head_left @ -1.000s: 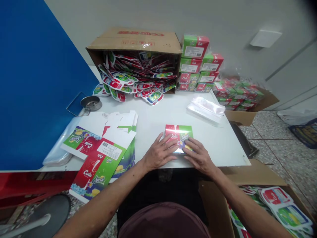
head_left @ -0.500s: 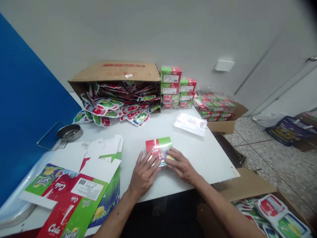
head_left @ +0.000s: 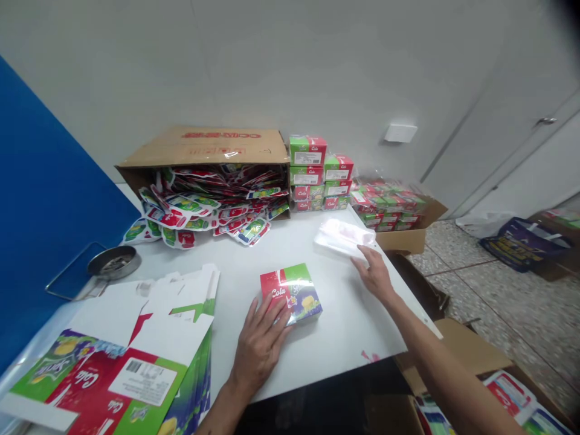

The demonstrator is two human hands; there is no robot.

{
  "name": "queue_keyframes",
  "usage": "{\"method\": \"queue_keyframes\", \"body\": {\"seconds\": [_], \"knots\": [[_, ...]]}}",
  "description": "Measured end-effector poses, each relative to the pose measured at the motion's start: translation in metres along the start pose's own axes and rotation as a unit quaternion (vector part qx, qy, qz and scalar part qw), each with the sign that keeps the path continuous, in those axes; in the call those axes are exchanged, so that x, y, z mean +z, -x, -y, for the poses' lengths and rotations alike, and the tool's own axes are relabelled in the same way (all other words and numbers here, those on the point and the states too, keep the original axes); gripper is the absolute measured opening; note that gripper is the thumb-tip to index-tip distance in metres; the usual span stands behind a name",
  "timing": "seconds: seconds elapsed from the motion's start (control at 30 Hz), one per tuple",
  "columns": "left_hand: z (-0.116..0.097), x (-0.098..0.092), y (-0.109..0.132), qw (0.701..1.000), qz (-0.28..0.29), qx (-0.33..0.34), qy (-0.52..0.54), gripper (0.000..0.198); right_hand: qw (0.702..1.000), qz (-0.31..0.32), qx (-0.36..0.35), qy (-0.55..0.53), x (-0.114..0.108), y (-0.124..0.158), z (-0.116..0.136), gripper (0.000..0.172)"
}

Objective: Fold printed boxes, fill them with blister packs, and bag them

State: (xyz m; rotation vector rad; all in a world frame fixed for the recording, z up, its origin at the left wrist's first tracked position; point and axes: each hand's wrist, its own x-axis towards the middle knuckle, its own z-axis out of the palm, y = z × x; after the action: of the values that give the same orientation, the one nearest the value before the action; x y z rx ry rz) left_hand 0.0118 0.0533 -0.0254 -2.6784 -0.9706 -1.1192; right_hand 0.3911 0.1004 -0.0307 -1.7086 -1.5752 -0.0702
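A closed red, green and blue carton (head_left: 296,290) printed "Cola" and "Sprite" lies on the white table (head_left: 344,320). My left hand (head_left: 263,338) rests on its near left side, fingers stretched flat over the red part. Farther right, my right hand (head_left: 374,272) reaches to the near edge of a stack of clear plastic bags (head_left: 342,235). Its fingers are apart at the stack's edge; whether they pinch a bag cannot be made out.
Flat unfolded cartons (head_left: 122,374) lie at the left, below a round metal tin (head_left: 114,263). A cardboard box (head_left: 208,148) spills soda-shaped packets at the back, beside stacked finished cartons (head_left: 308,175). More cardboard boxes (head_left: 410,241) stand off the table's right side.
My right hand has left the carton and moved right and away from me to the plastic bags. My left hand stays on the carton. The view has shifted slightly.
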Motion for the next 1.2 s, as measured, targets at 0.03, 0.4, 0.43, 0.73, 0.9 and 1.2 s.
{"method": "queue_keyframes", "body": {"seconds": [0.03,0.4,0.43,0.73,0.9,1.2], "knots": [[0.000,0.001,0.000,1.000,-0.001,-0.003,0.000,0.048,0.999,0.020,-0.004,0.038,0.003,-0.008,-0.012,0.055],[0.003,0.003,0.002,0.999,-0.005,-0.015,0.030,0.047,0.963,0.191,0.055,0.182,0.034,-0.020,-0.033,0.055],[0.002,0.003,0.002,0.999,-0.004,-0.019,0.035,0.046,0.969,0.168,0.052,0.171,0.030,-0.018,-0.029,0.056],[0.003,0.006,0.004,0.993,0.003,-0.044,0.108,0.046,0.891,0.338,-0.062,-0.296,0.005,0.072,0.099,0.093],[-0.001,-0.024,-0.023,0.976,0.019,-0.111,0.184,0.037,0.942,0.150,0.061,-0.295,0.016,0.099,0.149,0.065],[0.059,-0.035,-0.119,0.810,0.149,-0.398,0.403,0.041,0.954,0.198,0.160,-0.160,0.019,-0.003,0.174,0.055]]}}
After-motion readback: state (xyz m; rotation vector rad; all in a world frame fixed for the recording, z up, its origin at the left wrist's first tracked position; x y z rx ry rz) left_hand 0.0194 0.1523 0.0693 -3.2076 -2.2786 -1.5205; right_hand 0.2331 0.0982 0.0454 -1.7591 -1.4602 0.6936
